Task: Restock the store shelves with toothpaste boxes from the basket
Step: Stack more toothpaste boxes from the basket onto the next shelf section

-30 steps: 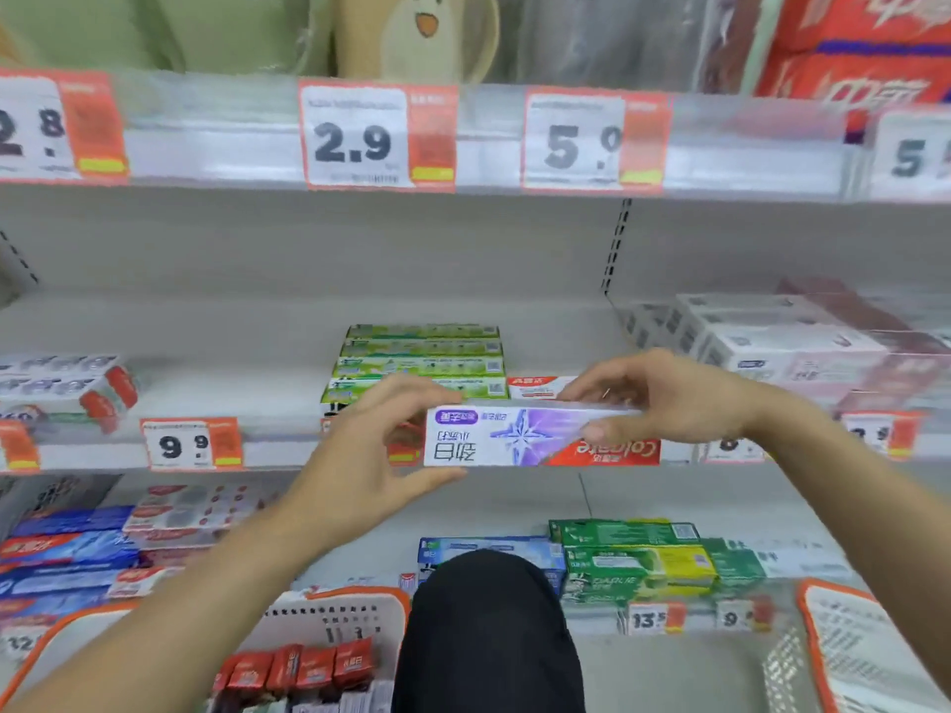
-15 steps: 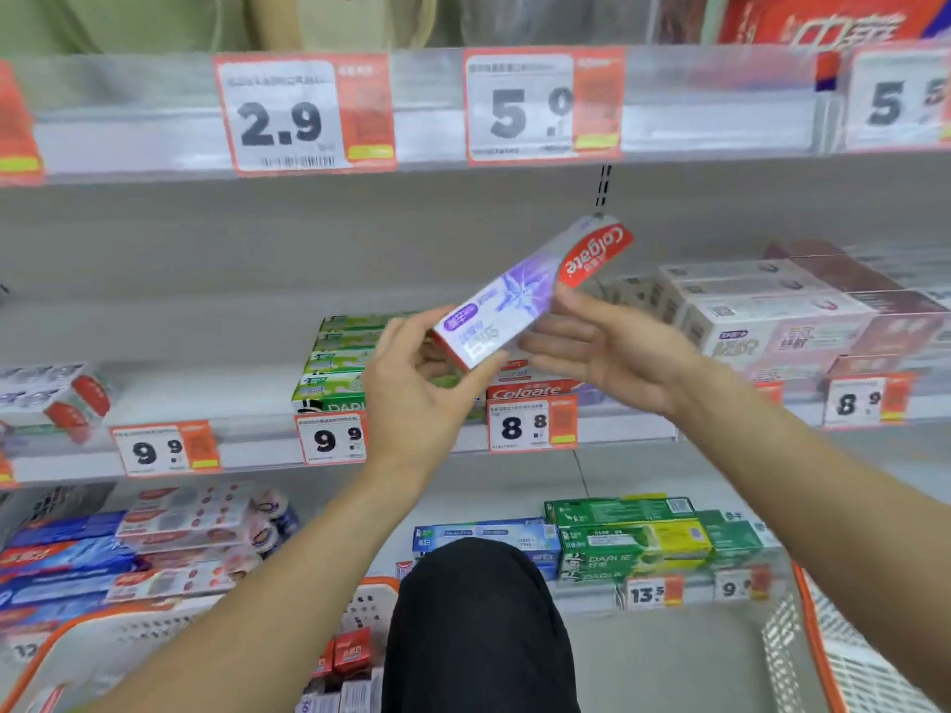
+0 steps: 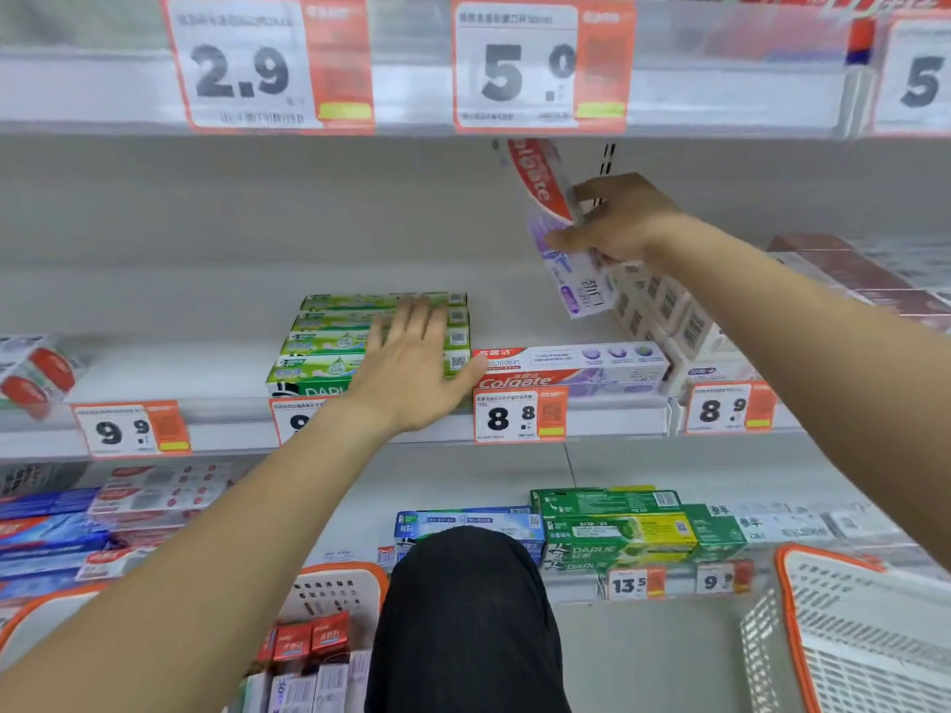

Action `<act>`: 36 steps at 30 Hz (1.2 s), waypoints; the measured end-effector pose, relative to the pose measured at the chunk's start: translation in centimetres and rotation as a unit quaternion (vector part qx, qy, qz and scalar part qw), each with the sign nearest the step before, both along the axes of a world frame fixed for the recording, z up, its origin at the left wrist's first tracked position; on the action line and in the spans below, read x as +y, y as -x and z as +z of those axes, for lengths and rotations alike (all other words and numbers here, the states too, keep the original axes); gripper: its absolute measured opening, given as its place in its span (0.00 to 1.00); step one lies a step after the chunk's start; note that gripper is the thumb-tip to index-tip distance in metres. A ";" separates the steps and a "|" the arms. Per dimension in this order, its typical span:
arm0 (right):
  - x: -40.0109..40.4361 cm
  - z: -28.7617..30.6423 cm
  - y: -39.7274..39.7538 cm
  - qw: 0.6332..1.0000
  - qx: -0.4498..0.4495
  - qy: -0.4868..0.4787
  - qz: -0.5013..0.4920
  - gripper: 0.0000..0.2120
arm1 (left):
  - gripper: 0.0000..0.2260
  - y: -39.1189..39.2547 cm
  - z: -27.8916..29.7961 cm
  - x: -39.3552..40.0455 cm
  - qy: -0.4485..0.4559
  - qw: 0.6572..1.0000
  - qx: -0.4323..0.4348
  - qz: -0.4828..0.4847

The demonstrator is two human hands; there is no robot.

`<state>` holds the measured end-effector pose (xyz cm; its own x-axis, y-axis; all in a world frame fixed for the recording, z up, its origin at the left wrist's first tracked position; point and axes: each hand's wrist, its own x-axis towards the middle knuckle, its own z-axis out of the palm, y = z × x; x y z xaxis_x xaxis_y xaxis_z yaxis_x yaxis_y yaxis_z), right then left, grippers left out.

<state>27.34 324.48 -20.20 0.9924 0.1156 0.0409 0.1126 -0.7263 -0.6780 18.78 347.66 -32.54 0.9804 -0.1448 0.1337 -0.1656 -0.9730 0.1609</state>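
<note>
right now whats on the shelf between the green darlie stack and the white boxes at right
In the head view, one Colgate box lies flat between the green Darlie stack and the white boxes.

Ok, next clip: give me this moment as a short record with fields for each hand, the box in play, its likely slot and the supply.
right hand: grips a purple and red Colgate box, held nearly upright above the middle shelf
left hand: open, fingers spread flat over the green Darlie stack
likely slot: matching Colgate box lying flat behind the 8.8 price tag
supply: left basket holds more boxes
placement: not yet done
</note>
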 end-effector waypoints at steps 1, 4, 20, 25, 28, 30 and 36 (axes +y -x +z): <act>0.3 0.1 -0.5 0.997 -0.024 0.067 0.008 0.34 | 0.40 0.0 -0.3 0.0 -0.023 1.000 0.021 0.003; 0.7 -0.7 -1.4 0.975 -0.028 0.215 0.043 0.31 | 0.42 0.2 -0.8 0.0 -0.064 0.997 0.031 0.010; 1.3 -3.0 -2.0 0.865 0.129 0.447 0.186 0.24 | 0.47 -0.2 -1.1 0.4 -0.098 0.995 0.034 0.000; 0.7 -3.0 -1.8 0.867 0.177 0.403 0.234 0.19 | 0.47 -0.2 -1.2 0.4 -0.095 0.995 0.028 0.001; 0.1 -3.4 -1.9 0.879 0.171 0.379 0.234 0.17 | 0.47 -0.2 -1.2 0.4 -0.094 0.995 0.025 0.001; -0.3 -3.7 -1.8 0.885 0.176 0.364 0.232 0.17 | 0.47 -0.1 -1.2 0.4 -0.095 0.995 0.027 0.002; -1.4 -4.4 -1.4 0.908 0.175 0.303 0.230 0.19 | 0.47 0.0 -1.1 0.3 -0.098 0.995 0.031 -0.001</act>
<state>28.79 323.11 -24.63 0.7732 0.4184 -0.4766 0.3541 -0.9082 -0.2229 18.82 347.97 -33.64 0.9855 -0.1643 0.0419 -0.1635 -0.9863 -0.0223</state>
